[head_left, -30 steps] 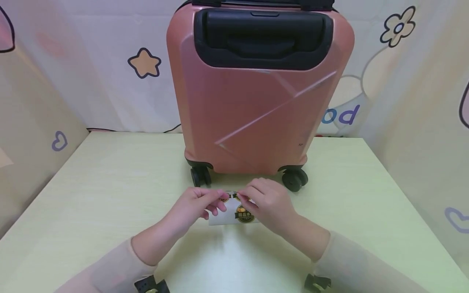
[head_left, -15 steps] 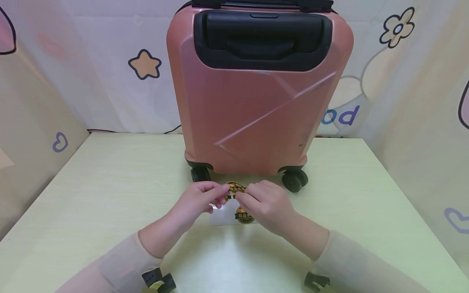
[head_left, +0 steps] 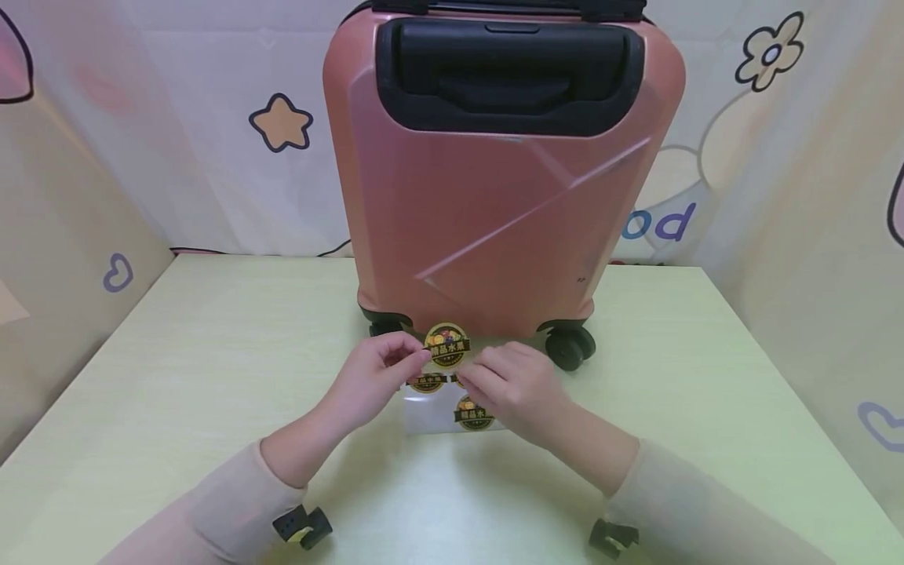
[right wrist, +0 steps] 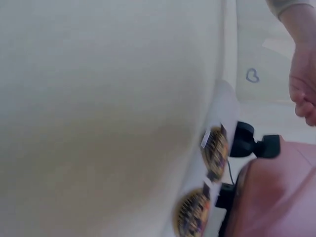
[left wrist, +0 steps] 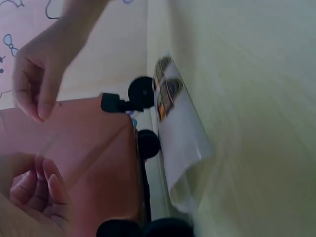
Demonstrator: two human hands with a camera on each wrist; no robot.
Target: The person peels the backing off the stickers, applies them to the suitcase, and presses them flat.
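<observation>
A round black-and-gold sticker (head_left: 447,345) with printed characters stands raised at the fingertips of my left hand (head_left: 374,377), whose thumb and forefinger pinch its left edge. My right hand (head_left: 519,392) hovers just right of and below it, fingers loosely curled, with nothing visible between them in the left wrist view. Under both hands a white sticker sheet (head_left: 427,420) lies on the table, bearing more round stickers (head_left: 475,413). One end of this sheet curls up in the left wrist view. The right wrist view shows two stickers (right wrist: 215,150) on it.
A pink suitcase (head_left: 494,227) with a black handle recess (head_left: 508,74) stands upright on the pale table (head_left: 212,353), behind the hands. Its black wheels (head_left: 570,348) are close to the sheet. Patterned curtains (head_left: 212,157) enclose the back and sides.
The raised sticker has come up off the sheet and now faces me, held by the left hand, which has moved up. My right fingers have come away from the sticker's edge.
</observation>
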